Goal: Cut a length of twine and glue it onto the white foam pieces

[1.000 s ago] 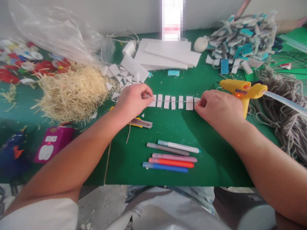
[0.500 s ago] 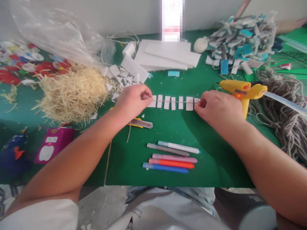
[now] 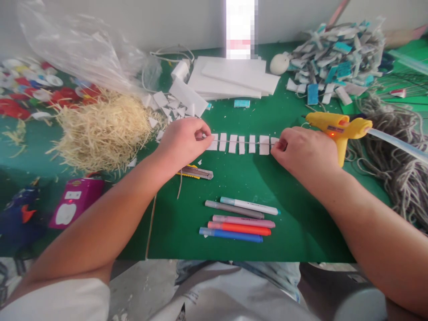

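A thin grey string runs taut across a row of several small white foam rectangles on the green table. My left hand pinches the string by the leftmost piece, thumb and index finger together. At the other end my right hand has its fingers curled closed on the string, partly covering the rightmost piece. A box cutter with a yellow edge lies below my left hand, and a loose string end hangs across it. Just beyond my right hand rests a yellow glue gun with a lit orange light.
Several markers lie in front. White foam sheets, a straw pile and white scraps sit behind and left. To the right are strung foam pieces and grey yarn. A magenta box stands left.
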Tool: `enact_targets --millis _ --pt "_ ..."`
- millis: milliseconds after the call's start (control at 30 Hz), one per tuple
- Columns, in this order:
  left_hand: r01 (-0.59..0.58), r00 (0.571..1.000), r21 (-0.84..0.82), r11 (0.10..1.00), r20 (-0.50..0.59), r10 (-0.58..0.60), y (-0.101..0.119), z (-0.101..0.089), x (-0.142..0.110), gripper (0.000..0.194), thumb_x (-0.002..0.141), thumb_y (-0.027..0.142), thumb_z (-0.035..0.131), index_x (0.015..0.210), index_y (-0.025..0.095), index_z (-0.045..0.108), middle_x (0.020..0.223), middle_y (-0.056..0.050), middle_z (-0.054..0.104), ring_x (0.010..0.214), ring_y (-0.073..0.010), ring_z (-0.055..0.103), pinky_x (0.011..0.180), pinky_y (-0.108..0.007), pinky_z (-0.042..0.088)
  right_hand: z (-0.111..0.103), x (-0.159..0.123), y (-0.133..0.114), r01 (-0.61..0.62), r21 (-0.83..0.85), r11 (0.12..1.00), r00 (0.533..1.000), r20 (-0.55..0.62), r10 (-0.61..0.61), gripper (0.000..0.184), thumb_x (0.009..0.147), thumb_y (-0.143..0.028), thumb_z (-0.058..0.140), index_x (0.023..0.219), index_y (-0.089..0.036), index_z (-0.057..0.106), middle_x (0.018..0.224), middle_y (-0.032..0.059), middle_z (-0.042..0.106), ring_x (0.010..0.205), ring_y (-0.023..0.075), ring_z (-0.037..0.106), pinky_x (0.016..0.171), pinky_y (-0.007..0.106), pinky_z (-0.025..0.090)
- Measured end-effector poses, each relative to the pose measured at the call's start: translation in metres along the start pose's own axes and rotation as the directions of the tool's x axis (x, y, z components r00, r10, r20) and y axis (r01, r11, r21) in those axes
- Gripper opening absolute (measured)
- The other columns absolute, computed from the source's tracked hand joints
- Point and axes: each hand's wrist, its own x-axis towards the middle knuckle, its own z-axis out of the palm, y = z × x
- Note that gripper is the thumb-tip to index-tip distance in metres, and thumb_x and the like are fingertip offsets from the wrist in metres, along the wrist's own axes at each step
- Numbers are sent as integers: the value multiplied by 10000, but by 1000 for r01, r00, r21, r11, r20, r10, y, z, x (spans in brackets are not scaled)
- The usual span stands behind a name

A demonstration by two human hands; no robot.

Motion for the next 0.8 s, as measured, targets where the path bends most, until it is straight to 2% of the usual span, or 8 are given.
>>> enact_targets --millis 200,333,533,667,800 --pt "-56 998 -55 997 36 58 2 -5 -2 190 801 316 668 828 195 812 759 -7 658 662 -126 537 711 -280 482 -1 -1 -1 15 1 1000 1000 -24 -15 195 906 -218 535 808 -174 698 856 121 712 681 218 537 606 335 272" --pt "-92 993 -78 993 62 97 4 -9 -3 204 783 333 651 809 209 811 759 -9 662 663 -129 551 709 -276 491 0 -1 0 18 -18 1000 1000 -20 -19 211 916 -217 528 845 -159 717 891 137 733 696 223 549 606 332 277" --pt "-117 992 -83 990 41 120 5 -13 -5 214 795 348 631 775 209 793 743 -4 652 650 -124 540 729 -281 496 3 0 2 51 -24 998 997 -64 -53 196 904 -210 530 804 -175 695 848 124 724 689 225 562 600 327 273" --pt "-132 990 -95 987 47 137 9 -16 -7 229 805 360 632 828 209 802 755 -4 658 634 -117 517 723 -278 497 1 -1 0 22 -23 999 999 -23 -22 194 932 -202 534 859 -165 710 913 136 740 770 247 620 620 333 279" --pt "-150 988 -101 983 26 153 13 -18 -9 237 831 328 589 789 199 783 761 -12 664 637 -115 515 713 -281 484 -2 -2 -2 6 -8 1000 1000 -4 -6 200 942 -203 533 880 -159 718 932 142 738 781 247 626 626 340 284"
